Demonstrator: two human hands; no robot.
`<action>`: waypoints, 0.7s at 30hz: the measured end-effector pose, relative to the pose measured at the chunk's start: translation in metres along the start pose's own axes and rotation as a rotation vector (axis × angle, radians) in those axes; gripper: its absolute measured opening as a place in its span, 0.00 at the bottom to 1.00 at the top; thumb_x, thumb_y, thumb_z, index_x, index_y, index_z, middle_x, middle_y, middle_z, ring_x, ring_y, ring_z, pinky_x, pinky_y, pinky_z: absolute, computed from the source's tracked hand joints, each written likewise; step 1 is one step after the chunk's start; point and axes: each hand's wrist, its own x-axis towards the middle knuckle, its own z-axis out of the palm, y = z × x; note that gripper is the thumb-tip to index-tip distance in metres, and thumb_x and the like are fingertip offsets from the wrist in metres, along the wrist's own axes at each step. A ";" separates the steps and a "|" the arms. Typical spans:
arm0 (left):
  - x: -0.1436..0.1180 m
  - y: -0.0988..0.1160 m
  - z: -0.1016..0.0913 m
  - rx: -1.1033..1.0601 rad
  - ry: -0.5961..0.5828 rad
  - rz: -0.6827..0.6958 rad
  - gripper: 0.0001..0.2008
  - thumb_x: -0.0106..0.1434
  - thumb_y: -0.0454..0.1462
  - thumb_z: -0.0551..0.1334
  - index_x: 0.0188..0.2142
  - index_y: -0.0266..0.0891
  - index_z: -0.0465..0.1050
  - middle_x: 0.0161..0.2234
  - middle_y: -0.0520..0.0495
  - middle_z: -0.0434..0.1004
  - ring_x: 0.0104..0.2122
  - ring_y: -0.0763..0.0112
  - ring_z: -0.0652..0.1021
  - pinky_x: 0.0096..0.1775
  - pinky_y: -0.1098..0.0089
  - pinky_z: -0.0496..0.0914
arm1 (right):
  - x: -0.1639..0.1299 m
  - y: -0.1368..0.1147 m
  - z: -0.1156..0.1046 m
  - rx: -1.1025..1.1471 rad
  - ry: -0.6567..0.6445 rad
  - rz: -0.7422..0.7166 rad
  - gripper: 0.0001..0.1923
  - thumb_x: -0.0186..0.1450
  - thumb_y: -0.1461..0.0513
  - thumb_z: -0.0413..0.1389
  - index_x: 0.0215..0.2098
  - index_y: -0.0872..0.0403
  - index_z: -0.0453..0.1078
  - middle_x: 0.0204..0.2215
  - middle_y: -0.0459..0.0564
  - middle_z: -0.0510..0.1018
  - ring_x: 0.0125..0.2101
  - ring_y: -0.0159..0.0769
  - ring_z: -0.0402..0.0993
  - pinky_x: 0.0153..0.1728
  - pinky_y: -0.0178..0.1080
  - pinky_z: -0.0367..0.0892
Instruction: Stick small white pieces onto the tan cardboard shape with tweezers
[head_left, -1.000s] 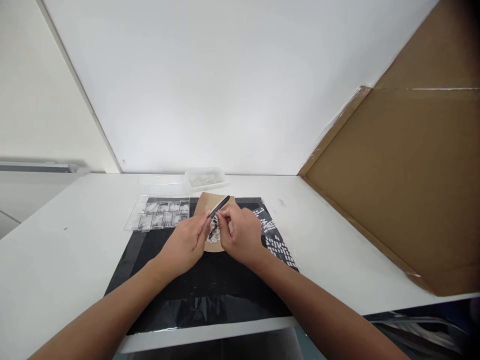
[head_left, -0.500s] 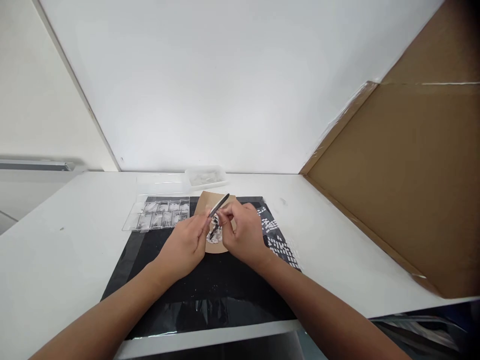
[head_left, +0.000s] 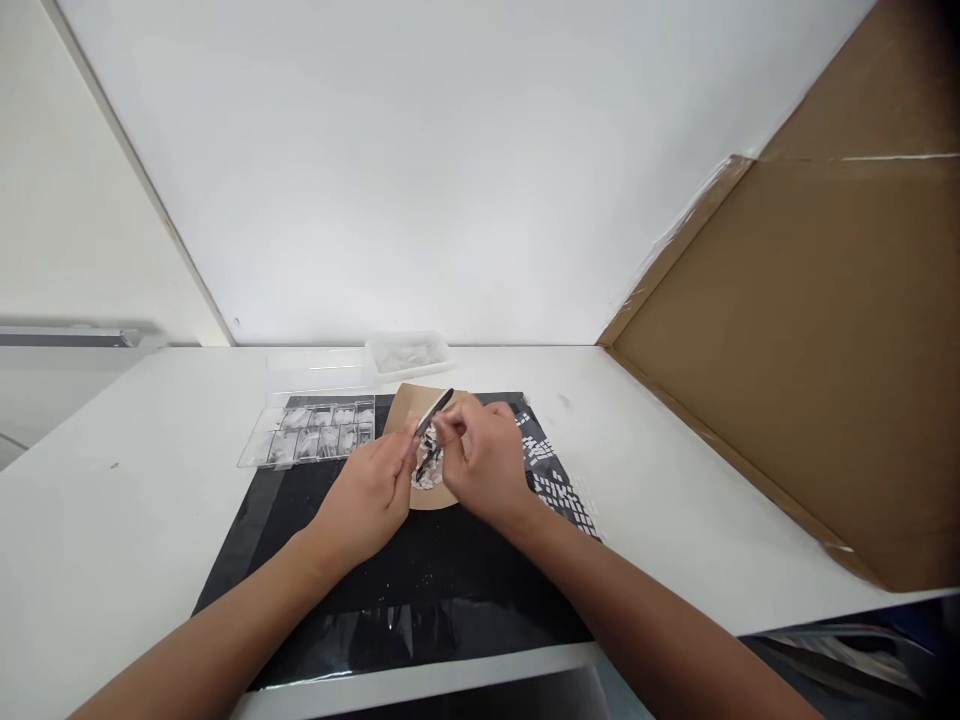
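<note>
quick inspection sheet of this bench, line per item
surface: white table with a black mat on it
job's things: slim black tool pinched between both hands over a tan card bearing small pale pieces
clutter: clear compartment tray; small clear tub; sheet of white stickers
grippers: left hand and right hand both closed on the tool
cables: nothing seen
surroundings: white wall; cardboard panel at right

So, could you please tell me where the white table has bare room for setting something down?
Free: the white table left of the black mat, and between mat and brown cardboard sheet. Crowded: around both hands and the clear compartment tray.
</note>
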 end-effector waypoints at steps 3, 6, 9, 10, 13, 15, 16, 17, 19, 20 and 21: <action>0.000 0.001 0.001 0.003 0.006 -0.022 0.14 0.76 0.37 0.49 0.51 0.38 0.71 0.32 0.47 0.76 0.31 0.67 0.77 0.35 0.68 0.71 | -0.001 0.000 0.001 0.001 0.006 0.006 0.10 0.70 0.64 0.52 0.30 0.51 0.60 0.23 0.42 0.77 0.23 0.33 0.71 0.39 0.43 0.58; -0.001 0.003 0.000 -0.017 0.006 -0.010 0.13 0.76 0.37 0.49 0.48 0.39 0.72 0.34 0.46 0.77 0.32 0.67 0.78 0.37 0.68 0.71 | -0.002 -0.001 0.002 0.016 0.001 0.015 0.10 0.70 0.64 0.52 0.30 0.50 0.61 0.23 0.42 0.77 0.22 0.33 0.71 0.39 0.43 0.58; -0.001 0.005 -0.001 -0.031 0.006 -0.033 0.14 0.76 0.37 0.49 0.48 0.38 0.72 0.34 0.46 0.78 0.33 0.67 0.78 0.38 0.68 0.71 | -0.001 -0.001 0.002 0.029 0.011 0.028 0.10 0.71 0.64 0.51 0.30 0.50 0.61 0.24 0.42 0.77 0.23 0.33 0.71 0.40 0.43 0.58; 0.000 0.005 -0.001 -0.032 0.004 -0.039 0.14 0.76 0.37 0.49 0.48 0.38 0.72 0.34 0.46 0.78 0.33 0.67 0.78 0.38 0.68 0.71 | -0.001 -0.001 0.002 0.041 -0.019 0.024 0.10 0.71 0.64 0.52 0.30 0.50 0.61 0.24 0.43 0.77 0.23 0.33 0.71 0.40 0.43 0.58; 0.001 0.004 -0.001 -0.025 -0.008 -0.038 0.14 0.75 0.37 0.49 0.48 0.38 0.73 0.34 0.46 0.78 0.33 0.66 0.78 0.38 0.67 0.71 | -0.001 0.000 0.001 0.056 -0.073 0.025 0.10 0.71 0.63 0.52 0.30 0.51 0.61 0.24 0.42 0.78 0.23 0.33 0.70 0.39 0.43 0.58; 0.001 0.003 -0.001 -0.025 -0.003 -0.047 0.15 0.75 0.37 0.49 0.50 0.38 0.73 0.34 0.46 0.78 0.33 0.66 0.78 0.38 0.67 0.71 | -0.001 -0.001 0.001 0.042 -0.036 0.037 0.11 0.71 0.63 0.52 0.30 0.51 0.61 0.24 0.42 0.77 0.23 0.32 0.70 0.40 0.43 0.57; 0.001 0.003 -0.001 -0.027 0.003 -0.054 0.15 0.76 0.37 0.48 0.50 0.37 0.72 0.34 0.46 0.78 0.32 0.66 0.78 0.37 0.68 0.71 | -0.001 -0.001 0.001 0.040 -0.033 0.033 0.11 0.71 0.63 0.52 0.30 0.51 0.61 0.24 0.42 0.77 0.23 0.32 0.70 0.40 0.43 0.57; 0.001 0.003 -0.002 -0.027 0.005 -0.057 0.16 0.76 0.37 0.49 0.51 0.37 0.72 0.34 0.45 0.78 0.32 0.66 0.78 0.37 0.68 0.71 | -0.001 -0.001 0.001 0.044 -0.048 0.025 0.10 0.71 0.63 0.52 0.30 0.51 0.61 0.24 0.42 0.77 0.23 0.32 0.70 0.40 0.43 0.57; 0.000 0.003 -0.002 -0.027 0.001 -0.053 0.16 0.75 0.37 0.49 0.51 0.37 0.73 0.35 0.45 0.78 0.32 0.66 0.78 0.36 0.68 0.71 | -0.002 -0.002 0.001 0.050 -0.092 0.012 0.10 0.70 0.63 0.52 0.30 0.51 0.62 0.23 0.41 0.77 0.22 0.32 0.69 0.39 0.43 0.56; 0.000 0.003 -0.002 -0.027 -0.004 -0.051 0.16 0.75 0.37 0.49 0.52 0.37 0.73 0.35 0.45 0.79 0.32 0.66 0.78 0.37 0.68 0.71 | -0.002 -0.003 0.001 0.045 -0.092 0.015 0.10 0.70 0.63 0.53 0.30 0.51 0.62 0.23 0.41 0.77 0.22 0.32 0.70 0.39 0.43 0.56; 0.000 0.004 -0.002 -0.029 -0.004 -0.053 0.16 0.75 0.37 0.49 0.52 0.37 0.73 0.35 0.45 0.79 0.32 0.66 0.78 0.37 0.68 0.71 | -0.002 -0.003 0.001 0.037 -0.076 0.022 0.10 0.70 0.63 0.53 0.29 0.51 0.62 0.23 0.41 0.77 0.22 0.33 0.70 0.39 0.43 0.56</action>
